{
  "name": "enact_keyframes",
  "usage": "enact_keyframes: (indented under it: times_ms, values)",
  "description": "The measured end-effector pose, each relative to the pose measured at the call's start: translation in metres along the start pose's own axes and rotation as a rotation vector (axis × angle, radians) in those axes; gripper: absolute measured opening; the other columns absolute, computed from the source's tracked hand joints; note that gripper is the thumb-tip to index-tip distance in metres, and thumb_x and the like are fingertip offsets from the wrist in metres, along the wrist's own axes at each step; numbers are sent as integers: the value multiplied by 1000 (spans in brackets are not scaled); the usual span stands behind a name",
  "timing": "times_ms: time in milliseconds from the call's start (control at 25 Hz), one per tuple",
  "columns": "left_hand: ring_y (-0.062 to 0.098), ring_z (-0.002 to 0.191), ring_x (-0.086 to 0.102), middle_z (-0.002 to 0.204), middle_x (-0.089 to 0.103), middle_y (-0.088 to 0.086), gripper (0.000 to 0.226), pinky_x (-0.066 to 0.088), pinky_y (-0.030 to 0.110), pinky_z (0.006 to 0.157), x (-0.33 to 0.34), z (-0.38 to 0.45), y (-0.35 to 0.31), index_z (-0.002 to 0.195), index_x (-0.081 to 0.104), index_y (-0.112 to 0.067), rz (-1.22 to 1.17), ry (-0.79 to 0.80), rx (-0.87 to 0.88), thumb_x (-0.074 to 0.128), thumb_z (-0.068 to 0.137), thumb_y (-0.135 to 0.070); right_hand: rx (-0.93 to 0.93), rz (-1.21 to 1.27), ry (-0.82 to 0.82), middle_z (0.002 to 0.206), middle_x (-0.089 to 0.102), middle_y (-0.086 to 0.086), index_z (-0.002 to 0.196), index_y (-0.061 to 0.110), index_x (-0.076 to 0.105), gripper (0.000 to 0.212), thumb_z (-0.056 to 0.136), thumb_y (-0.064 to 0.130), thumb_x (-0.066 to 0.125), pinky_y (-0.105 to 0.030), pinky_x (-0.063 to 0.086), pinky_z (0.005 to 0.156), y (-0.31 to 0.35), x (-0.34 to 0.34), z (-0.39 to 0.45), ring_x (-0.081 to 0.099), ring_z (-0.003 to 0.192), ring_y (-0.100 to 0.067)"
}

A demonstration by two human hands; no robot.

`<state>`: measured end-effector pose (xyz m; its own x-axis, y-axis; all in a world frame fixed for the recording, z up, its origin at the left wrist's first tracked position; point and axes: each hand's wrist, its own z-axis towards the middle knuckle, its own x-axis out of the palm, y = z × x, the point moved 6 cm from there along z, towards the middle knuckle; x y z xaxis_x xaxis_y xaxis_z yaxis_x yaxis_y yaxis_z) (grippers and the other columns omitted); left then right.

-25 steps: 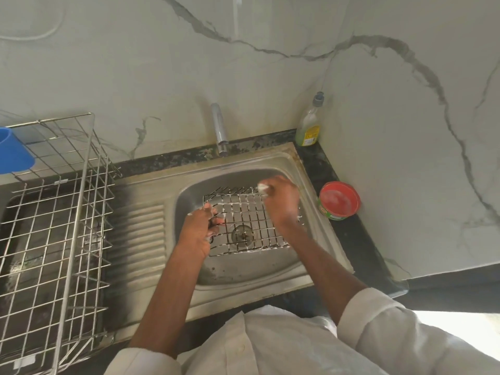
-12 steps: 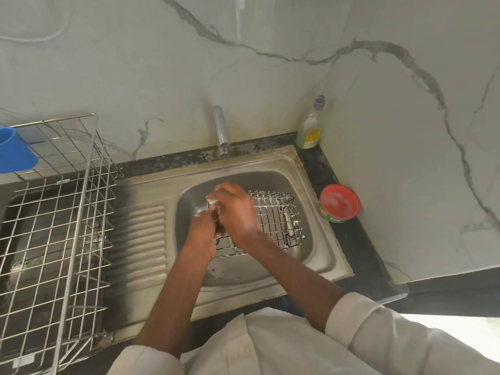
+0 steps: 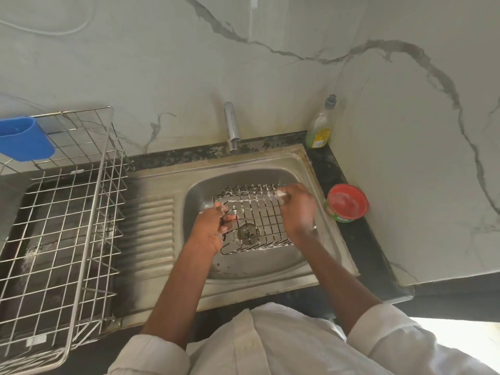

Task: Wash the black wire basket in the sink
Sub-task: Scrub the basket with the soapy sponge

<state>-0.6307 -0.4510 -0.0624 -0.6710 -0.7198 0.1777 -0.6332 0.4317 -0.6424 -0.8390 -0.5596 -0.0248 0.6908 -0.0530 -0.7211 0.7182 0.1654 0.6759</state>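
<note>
Dish rack [image 3: 54, 226]: stands on the surface well to the left of both hands, with a blue cup [image 3: 24, 138] hooked on its far corner. Not involved.

Left hand [image 3: 209, 228]: fingers curled round the left rim of the wire basket [image 3: 257, 217], a narrow grip through the mesh, steadying it.

Basket: sits inside the sink [image 3: 270, 266] bowl, directly between the two hands, its floor over the drain [image 3: 248, 230]. Far edge looks raised a little; how much cannot be told. The tap [image 3: 231, 125] stands on the far side of both hands; no water stream is visible.

Right hand [image 3: 296, 209]: laid over the basket's right far corner, blurred. White foam or a small scrubber shows at the fingertips; the grip appears closed on it, but what exactly is held cannot be told.

To the right of the right hand, on the dark surface: a red-topped tub [image 3: 347, 203] near the sink edge, and a soap bottle [image 3: 320, 125] in the far corner.

Handling judgement: the basket is probably light and stiff, thin welded wire that will spring slightly but not fold. Soapy wire is slippery and narrow, so hooking fingers through the mesh at the rim holds better than pinching a single strand. Wire ends at the corners may snag skin. Scrubbing seems under way; rinsing still ahead.
</note>
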Motion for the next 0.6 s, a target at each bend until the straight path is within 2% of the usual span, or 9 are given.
enact_keyframes:
  times_ms: [80, 160, 200, 240, 280, 360, 440, 480, 600]
  values:
    - [8, 55, 54, 75, 68, 5, 19, 32, 17, 36, 6, -3, 2, 96, 62, -7, -4, -21, 5, 51, 111, -9, -223, 53, 77, 103, 75, -4, 102, 11, 80, 46, 80, -25, 61, 0, 45, 72, 56, 24, -23, 70, 87, -13]
    - [6, 48, 47, 58, 64, 0, 26, 30, 18, 39, 4, -1, 4, 89, 62, -11, -13, -42, -9, 51, 112, -15, -434, 72, 124, 96, 74, -5, 97, 7, 80, 40, 76, -25, 68, -16, 55, 67, 93, 38, -47, 69, 80, -18]
    - [6, 47, 44, 59, 63, 0, 27, 29, 18, 37, 0, -1, 5, 88, 62, -12, -26, -49, -25, 51, 112, -17, -509, 70, 135, 94, 74, -6, 96, 6, 79, 40, 74, -26, 68, -21, 58, 65, 96, 36, -51, 69, 80, -20]
    - [6, 47, 42, 64, 62, 2, 26, 27, 17, 34, -6, -2, 6, 89, 62, -11, -44, -51, -47, 52, 112, -18, -519, 63, 135, 95, 74, -5, 96, 7, 79, 42, 75, -26, 66, -20, 58, 66, 86, 30, -48, 70, 81, -19]
    - [7, 50, 42, 71, 62, 4, 22, 26, 17, 33, -12, -3, 8, 93, 62, -9, -73, -50, -67, 53, 111, -17, -461, 50, 115, 98, 74, -4, 98, 9, 80, 46, 76, -27, 62, -16, 55, 68, 65, 22, -39, 70, 83, -17]
    - [8, 56, 43, 81, 63, 7, 13, 26, 17, 31, -25, -8, 10, 115, 64, -4, -115, -53, -82, 55, 109, -12, -187, -8, 36, 104, 75, -5, 102, 13, 80, 52, 78, -26, 55, -13, 50, 69, 8, -3, -13, 71, 87, -16]
    - [8, 60, 47, 85, 63, 7, 32, 28, 16, 31, -32, -11, 12, 140, 58, -2, -118, -48, -62, 56, 108, -8, 67, -62, -7, 113, 74, -10, 107, 12, 80, 51, 81, -23, 54, -17, 51, 69, -37, -22, 4, 71, 90, -19]
    - [8, 62, 48, 88, 62, 7, 39, 29, 16, 31, -34, -11, 12, 146, 55, -1, -119, -47, -43, 56, 107, -7, 126, -90, -15, 115, 74, -12, 109, 11, 79, 48, 84, -21, 54, -13, 49, 70, -44, -24, 4, 70, 90, -18]
    - [8, 63, 50, 91, 62, 7, 38, 29, 15, 31, -29, -12, 14, 146, 54, -2, -112, -52, -18, 54, 108, -6, -6, -105, 20, 112, 74, -8, 107, 12, 80, 50, 82, -23, 54, 2, 35, 64, -1, 0, -17, 64, 87, -10]
